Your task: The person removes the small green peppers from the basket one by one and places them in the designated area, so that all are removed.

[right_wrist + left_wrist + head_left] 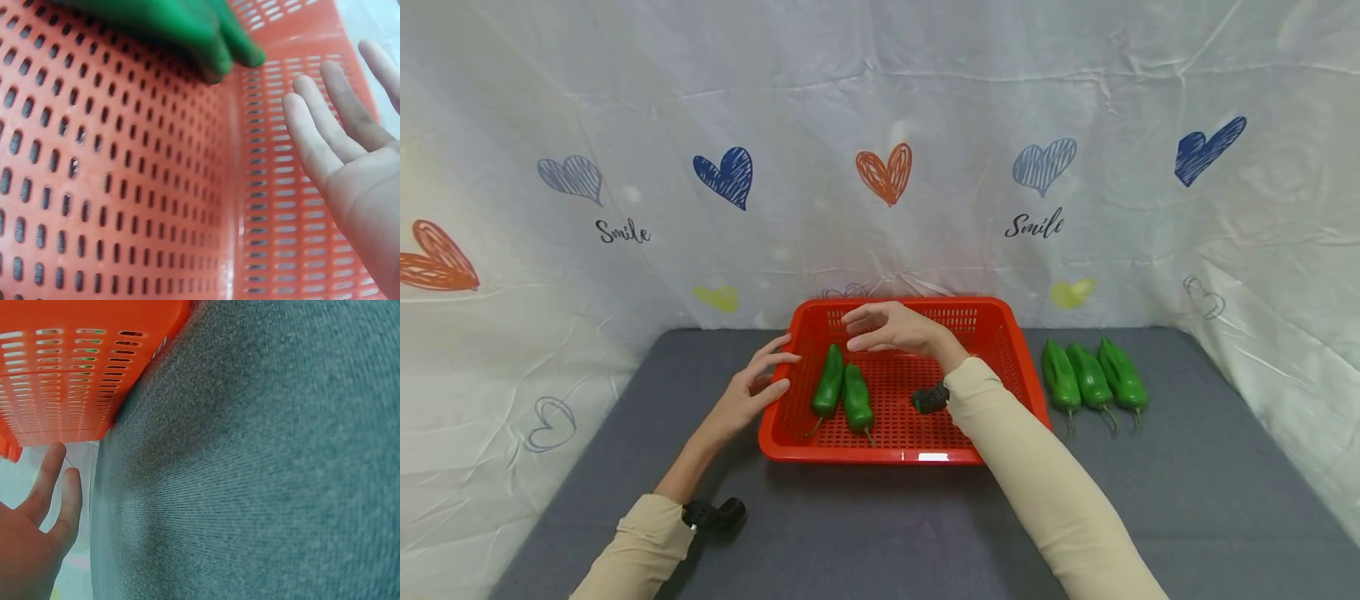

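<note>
A red perforated plastic basket [910,455] stands on the table, with two green peppers lying side by side in its left half: a left pepper [830,383] and a right pepper [857,400]. My left hand [752,390] is at the basket's left rim, fingers spread and holding nothing; the left wrist view shows two of its fingers beside the basket's outer wall [62,394]. Over the basket's inside, above the peppers' far ends, my right hand [895,328] hovers with relaxed fingers and nothing in it. In the right wrist view, the peppers [181,31] appear beyond the fingertips.
To the right of the basket, three more green peppers [1090,377] lie in a row, stems toward me. A dark grey cloth [865,533] covers the table. Behind it hangs a white curtain [805,108] printed with hearts.
</note>
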A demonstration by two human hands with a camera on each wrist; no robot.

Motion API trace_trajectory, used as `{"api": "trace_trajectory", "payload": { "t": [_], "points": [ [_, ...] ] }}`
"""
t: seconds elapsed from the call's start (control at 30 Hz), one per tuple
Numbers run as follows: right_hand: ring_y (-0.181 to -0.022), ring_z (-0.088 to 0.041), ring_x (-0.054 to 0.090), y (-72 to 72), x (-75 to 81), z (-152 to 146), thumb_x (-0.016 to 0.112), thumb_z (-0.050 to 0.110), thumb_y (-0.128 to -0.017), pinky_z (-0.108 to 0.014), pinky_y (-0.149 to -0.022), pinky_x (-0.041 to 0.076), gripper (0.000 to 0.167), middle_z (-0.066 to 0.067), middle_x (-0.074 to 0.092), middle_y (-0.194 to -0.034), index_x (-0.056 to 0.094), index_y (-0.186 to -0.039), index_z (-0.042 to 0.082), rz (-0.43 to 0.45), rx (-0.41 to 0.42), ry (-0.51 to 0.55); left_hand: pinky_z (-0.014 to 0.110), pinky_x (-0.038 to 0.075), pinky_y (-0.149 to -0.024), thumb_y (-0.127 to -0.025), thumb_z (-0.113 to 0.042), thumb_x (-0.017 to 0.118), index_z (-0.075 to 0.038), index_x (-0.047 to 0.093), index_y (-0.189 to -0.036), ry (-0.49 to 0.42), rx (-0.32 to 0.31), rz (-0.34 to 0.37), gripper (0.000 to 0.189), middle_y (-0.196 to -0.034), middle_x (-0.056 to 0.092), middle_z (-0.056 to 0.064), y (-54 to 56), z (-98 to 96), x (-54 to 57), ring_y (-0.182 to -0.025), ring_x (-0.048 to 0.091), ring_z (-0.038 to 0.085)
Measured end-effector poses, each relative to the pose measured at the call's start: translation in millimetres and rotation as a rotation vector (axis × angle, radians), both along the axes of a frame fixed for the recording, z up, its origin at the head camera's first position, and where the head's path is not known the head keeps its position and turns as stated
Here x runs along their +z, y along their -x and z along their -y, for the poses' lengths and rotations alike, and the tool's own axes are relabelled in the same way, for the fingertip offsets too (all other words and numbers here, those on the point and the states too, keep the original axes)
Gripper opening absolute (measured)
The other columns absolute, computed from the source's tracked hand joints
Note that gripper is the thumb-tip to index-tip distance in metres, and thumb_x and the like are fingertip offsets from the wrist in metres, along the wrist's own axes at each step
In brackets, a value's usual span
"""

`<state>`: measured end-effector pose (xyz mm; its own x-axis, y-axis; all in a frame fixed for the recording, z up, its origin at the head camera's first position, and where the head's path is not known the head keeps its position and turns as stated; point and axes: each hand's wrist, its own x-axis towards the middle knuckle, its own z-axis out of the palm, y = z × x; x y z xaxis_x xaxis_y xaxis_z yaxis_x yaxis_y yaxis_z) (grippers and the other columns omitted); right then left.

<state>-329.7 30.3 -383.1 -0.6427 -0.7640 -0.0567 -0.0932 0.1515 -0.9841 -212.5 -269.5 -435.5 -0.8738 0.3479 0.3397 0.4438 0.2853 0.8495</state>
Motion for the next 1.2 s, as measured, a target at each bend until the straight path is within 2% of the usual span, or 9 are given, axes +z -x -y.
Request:
{"api": "trace_trajectory", "payload": {
  "t": [0.17, 0.43, 0.67, 0.87, 1.2],
  "points": [
    [-0.133, -0.035, 0.048, 1.1, -9.7, 3, 0.076, 0.011, -0.093, -0.037, -0.097, 0.049, 0.060, -0.021, 0.051, -0.145, 0.051, -0.146, -0.001, -0.039, 0.042, -0.076, 0.028, 0.050, -0.091, -0.102, -0.002, 0.057, 0.000, 0.057, -0.138, -0.002, 0.001, -0.008, 0.036, -0.163, 0.026, 0.011, -0.5, -0.5, -0.2, -0.125, 0.052, 0.039],
    [-0.132, -0.035, 0.048, 1.0, -21.8, 3, 0.078, 0.011, -0.090, -0.037, -0.094, 0.051, 0.060, -0.020, 0.054, -0.143, 0.054, -0.144, -0.001, -0.041, 0.040, -0.143, 0.027, 0.049, -0.092, -0.102, -0.002, 0.057, 0.000, 0.057, -0.138, -0.002, -0.001, -0.014, 0.036, -0.163, 0.025, 0.010, -0.8, -0.7, 0.9, -0.127, 0.050, 0.037],
    [-0.129, -0.033, 0.052, 2.2, -31.4, 6, 0.079, 0.008, -0.089, -0.036, -0.094, 0.051, 0.060, -0.018, 0.056, -0.141, 0.055, -0.143, -0.001, -0.030, 0.035, -0.156, 0.026, 0.047, -0.094, -0.102, -0.001, 0.056, -0.001, 0.057, -0.138, -0.003, -0.008, -0.025, 0.036, -0.164, 0.025, 0.011, -0.6, -0.3, -0.2, -0.131, 0.047, 0.036],
    [-0.126, -0.030, 0.056, 0.3, -34.8, 10, 0.080, 0.008, -0.088, -0.031, -0.097, 0.048, 0.058, -0.015, 0.058, -0.139, 0.057, -0.141, 0.000, -0.057, 0.039, -0.209, 0.028, 0.051, -0.090, -0.102, -0.002, 0.057, -0.002, 0.057, -0.138, -0.003, -0.004, -0.014, 0.036, -0.163, 0.026, 0.011, -0.4, 0.5, -1.6, -0.122, 0.054, 0.039],
    [-0.121, -0.023, 0.059, -0.3, -35.7, 12, 0.082, 0.008, -0.087, -0.029, -0.098, 0.047, 0.055, -0.010, 0.063, -0.133, 0.062, -0.137, 0.002, -0.093, 0.053, -0.253, 0.027, 0.050, -0.091, -0.102, -0.001, 0.056, -0.002, 0.057, -0.139, -0.003, -0.003, -0.020, 0.036, -0.163, 0.025, 0.011, -1.3, 0.0, -1.0, -0.125, 0.052, 0.038]
  ]
}}
